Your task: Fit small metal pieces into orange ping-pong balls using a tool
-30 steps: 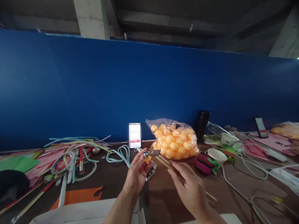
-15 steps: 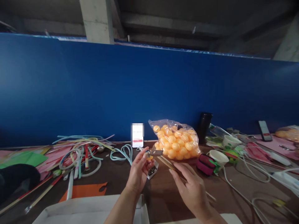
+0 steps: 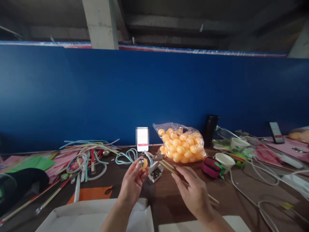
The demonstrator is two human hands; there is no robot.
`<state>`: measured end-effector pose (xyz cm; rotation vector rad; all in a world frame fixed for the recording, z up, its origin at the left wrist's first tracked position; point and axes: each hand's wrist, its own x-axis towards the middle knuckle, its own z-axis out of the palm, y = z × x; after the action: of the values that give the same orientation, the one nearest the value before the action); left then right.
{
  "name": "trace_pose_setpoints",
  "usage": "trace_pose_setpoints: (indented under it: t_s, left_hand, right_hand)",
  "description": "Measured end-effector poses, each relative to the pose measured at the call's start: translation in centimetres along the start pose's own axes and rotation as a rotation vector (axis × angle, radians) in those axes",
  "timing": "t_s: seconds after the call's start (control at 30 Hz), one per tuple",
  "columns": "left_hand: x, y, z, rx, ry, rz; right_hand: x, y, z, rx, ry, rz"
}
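Note:
My left hand [image 3: 132, 183] is raised over the brown table, its fingertips pinched round a small orange ball [image 3: 143, 163] with a shiny metal piece on it. My right hand [image 3: 193, 190] hovers to its right, fingers loosely extended, lying along a thin wooden stick [image 3: 172, 168] whose far end carries a small metal tip. Whether the fingers grip the stick is unclear. Just beyond the hands sits a small white box of dark metal bits [image 3: 155, 171]. Behind it stands a clear bag full of orange balls [image 3: 180, 145].
Coloured tubes and paper strips [image 3: 87, 154] lie at left, an orange sheet [image 3: 91, 194] and white box lids [image 3: 96, 219] near me. A magenta pouch [image 3: 211, 167], paper cups [image 3: 224, 160], a black tumbler [image 3: 210, 130], cables [image 3: 260, 180] and a phone [image 3: 276, 132] fill the right. A blue wall stands behind.
My left hand drew the orange ball left, away from the stick's tip, which it was touching earlier. My right hand stayed about where it was. The camera tilted slightly.

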<state>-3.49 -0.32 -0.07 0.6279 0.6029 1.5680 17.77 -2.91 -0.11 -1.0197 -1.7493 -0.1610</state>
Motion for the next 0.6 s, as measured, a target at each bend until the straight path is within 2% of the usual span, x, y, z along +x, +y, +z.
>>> trace_pose_setpoints:
  t_s: [0.27, 0.47, 0.6]
  left_hand:
    - [0.1, 0.0, -0.5, 0.087, -0.126, -0.046]
    - [-0.1, -0.1, -0.3, 0.088, -0.150, -0.056]
    - [0.0, -0.1, -0.4, 0.108, -0.159, -0.043]
  right_hand:
    - [0.1, -0.7, -0.2, 0.037, -0.035, 0.007]
    - [0.3, -1.7, -0.3, 0.043, -0.032, 0.032]
    - [0.1, -1.9, -0.2, 0.036, -0.075, 0.030]
